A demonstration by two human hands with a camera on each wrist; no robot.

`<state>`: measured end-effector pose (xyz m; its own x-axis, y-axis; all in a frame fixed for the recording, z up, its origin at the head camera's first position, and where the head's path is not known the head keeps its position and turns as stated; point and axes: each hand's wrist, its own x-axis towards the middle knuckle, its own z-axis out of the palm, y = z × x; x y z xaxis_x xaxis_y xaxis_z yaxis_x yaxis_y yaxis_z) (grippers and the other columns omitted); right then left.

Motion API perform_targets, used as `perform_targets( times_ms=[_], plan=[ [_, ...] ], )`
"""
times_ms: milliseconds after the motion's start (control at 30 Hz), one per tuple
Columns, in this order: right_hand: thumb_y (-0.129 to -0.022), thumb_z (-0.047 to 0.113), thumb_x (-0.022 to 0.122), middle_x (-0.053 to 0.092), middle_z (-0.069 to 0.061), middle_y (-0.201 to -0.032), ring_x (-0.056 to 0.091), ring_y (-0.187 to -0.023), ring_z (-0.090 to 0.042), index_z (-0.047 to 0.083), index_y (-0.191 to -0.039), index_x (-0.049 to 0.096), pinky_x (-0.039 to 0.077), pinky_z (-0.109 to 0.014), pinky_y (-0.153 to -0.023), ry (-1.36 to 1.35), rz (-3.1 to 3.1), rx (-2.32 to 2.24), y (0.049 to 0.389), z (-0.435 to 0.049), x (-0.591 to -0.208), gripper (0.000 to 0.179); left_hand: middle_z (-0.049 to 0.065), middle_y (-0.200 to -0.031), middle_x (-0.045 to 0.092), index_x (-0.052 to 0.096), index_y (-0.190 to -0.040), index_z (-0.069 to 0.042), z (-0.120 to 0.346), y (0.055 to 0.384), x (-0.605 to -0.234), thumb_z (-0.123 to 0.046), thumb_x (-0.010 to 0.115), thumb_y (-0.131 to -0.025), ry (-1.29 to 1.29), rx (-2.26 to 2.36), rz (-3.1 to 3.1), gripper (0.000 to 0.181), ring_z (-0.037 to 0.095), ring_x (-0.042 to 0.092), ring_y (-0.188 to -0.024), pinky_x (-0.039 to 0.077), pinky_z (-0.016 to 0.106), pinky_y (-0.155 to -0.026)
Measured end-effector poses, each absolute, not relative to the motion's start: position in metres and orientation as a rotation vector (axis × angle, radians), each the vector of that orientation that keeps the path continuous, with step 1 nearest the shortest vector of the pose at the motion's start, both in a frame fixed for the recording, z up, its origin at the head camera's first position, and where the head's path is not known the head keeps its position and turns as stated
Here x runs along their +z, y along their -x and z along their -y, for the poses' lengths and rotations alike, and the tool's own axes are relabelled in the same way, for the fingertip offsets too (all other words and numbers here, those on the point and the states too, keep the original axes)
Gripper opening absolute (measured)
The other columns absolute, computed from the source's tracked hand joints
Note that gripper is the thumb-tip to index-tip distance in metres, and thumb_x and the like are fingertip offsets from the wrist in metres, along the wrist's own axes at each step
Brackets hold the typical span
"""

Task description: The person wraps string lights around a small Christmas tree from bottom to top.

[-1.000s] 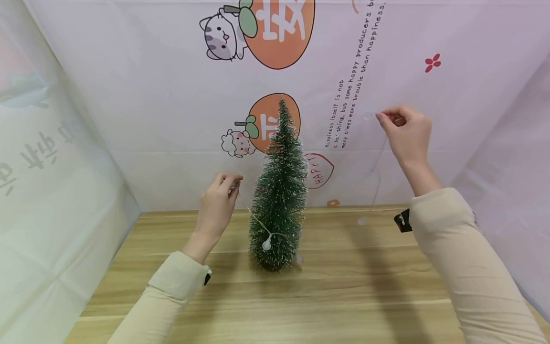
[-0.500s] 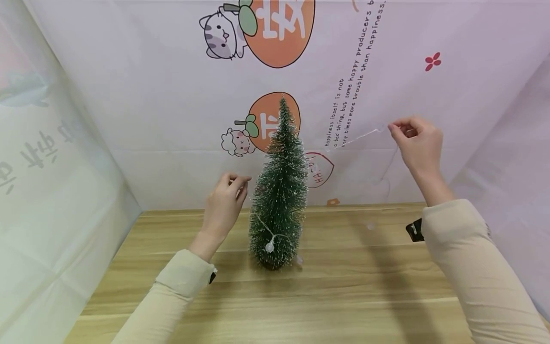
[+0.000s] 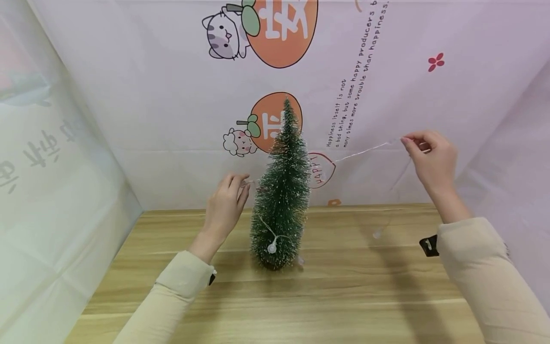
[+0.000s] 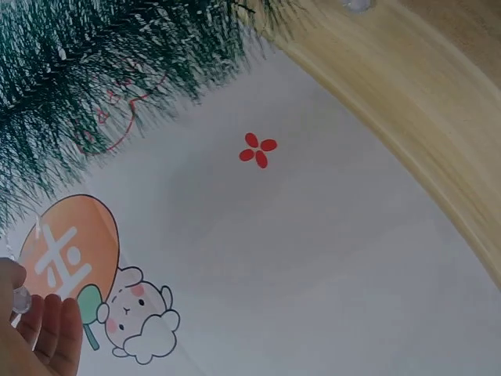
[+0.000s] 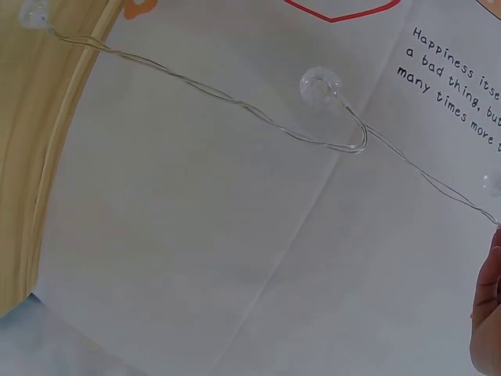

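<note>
Green, bristly and flecked with white, the little tree (image 3: pixel 281 191) stands upright on the wood-grain table (image 3: pixel 365 296), and I take it as the centre of my clock, seen from the person's head. At nine o'clock, just beside the branches, the left hand (image 3: pixel 224 203) has its thumb and fingers closed about a clear bulb (image 4: pixel 21 301). Out near half past two, well apart from the tree, the right hand (image 3: pixel 434 157) pinches the string of lights (image 5: pixel 243 104) by its thin wire. From that pinch, one stretch runs at half past eight toward the tree; another hangs at half past six, ending in a dangling bulb (image 3: pixel 377 234). At the tree's six o'clock, a low bulb (image 3: pixel 272 248) sits against the bristles, its wire reaching up toward eleven. Behind is a pale cloth (image 3: pixel 172 95), with a printed cat (image 3: pixel 223 38) at eleven, a lamb (image 3: pixel 239 142) at half past ten and lettering (image 3: pixel 354 110) at one. Both sleeves (image 3: pixel 472 258) are beige.
</note>
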<state>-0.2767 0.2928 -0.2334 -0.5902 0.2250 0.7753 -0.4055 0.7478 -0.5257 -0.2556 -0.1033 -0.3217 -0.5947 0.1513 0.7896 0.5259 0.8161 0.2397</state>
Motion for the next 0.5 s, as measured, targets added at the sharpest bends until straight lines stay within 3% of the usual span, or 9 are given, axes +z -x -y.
perform_targets(
  times_ms=[133,267,500],
  plan=[
    [-0.087,0.014,0.069,0.046,0.044,-0.075,0.044,-0.066,0.022,-0.008,-0.092,0.070,0.037,0.003,-0.063,-0.139,2.019,0.862,0.270,-0.297,-0.237,0.022,0.010,-0.100,0.068,0.063,-0.110,-0.007,0.106,0.254,-0.322,-0.019,0.061,-0.093,0.497,-0.579,2.158,0.021,0.024,0.067,-0.082,0.056,0.033,-0.056],
    [-0.087,0.012,0.069,0.048,0.042,-0.076,0.045,-0.066,0.021,-0.008,-0.092,0.070,0.038,0.004,-0.063,-0.168,2.012,0.865,0.265,-0.300,-0.241,0.021,0.009,-0.100,0.068,0.064,-0.109,-0.007,0.107,0.255,-0.323,-0.020,0.063,-0.092,0.513,-0.570,2.153,0.022,0.023,0.067,-0.080,0.056,0.034,-0.057],
    [-0.086,0.012,0.070,0.053,0.037,-0.077,0.050,-0.064,0.018,0.000,-0.088,0.072,0.040,0.001,-0.060,-0.201,1.980,0.928,0.259,-0.305,-0.247,0.012,0.008,-0.101,0.067,0.064,-0.114,-0.008,0.110,0.253,-0.327,-0.020,0.064,-0.091,0.550,-0.554,2.150,0.026,0.022,0.067,-0.077,0.051,0.029,-0.048]
  ],
)
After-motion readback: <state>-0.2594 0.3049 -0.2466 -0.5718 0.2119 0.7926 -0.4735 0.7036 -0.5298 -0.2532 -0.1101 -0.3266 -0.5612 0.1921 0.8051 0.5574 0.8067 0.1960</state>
